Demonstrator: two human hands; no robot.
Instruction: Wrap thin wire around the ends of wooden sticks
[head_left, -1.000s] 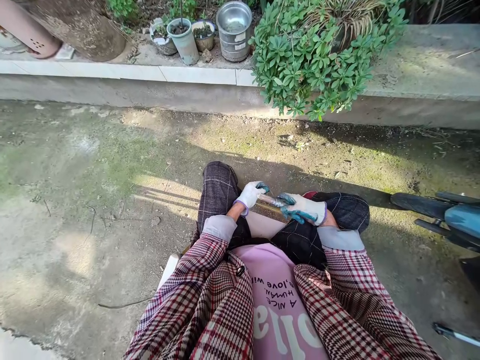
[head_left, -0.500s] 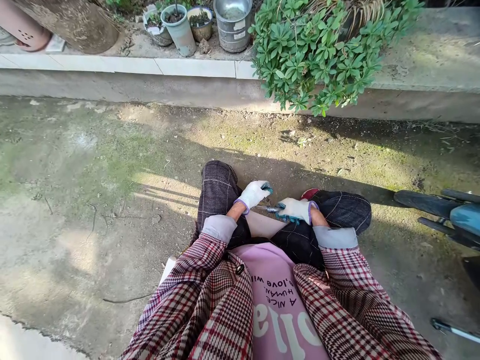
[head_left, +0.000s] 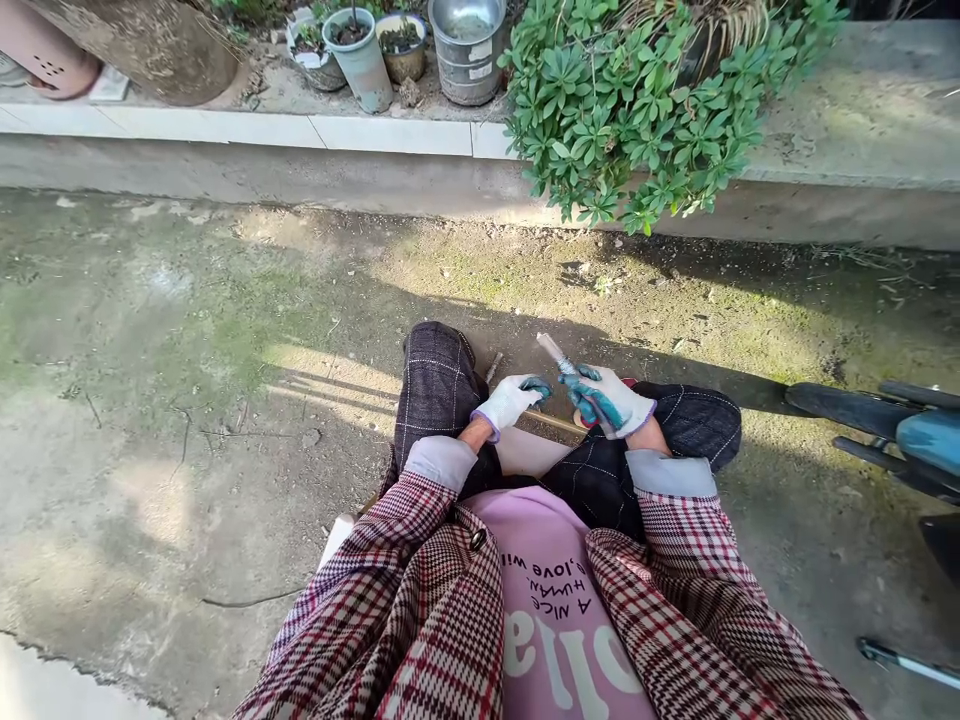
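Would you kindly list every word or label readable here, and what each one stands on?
"A NICE HUMAN," on the pink shirt, upside down here.
"love wi", same shirt, cut off by the jacket.
Large white shirt letters: partly hidden, unclear.
Labels on the metal pail: too small to read.

Noted by us: the pale rod (head_left: 551, 351), too small to identify, has its lower end hidden inside the right hand (head_left: 606, 400), and a blue vehicle (head_left: 930, 442) is cut off by the right edge.
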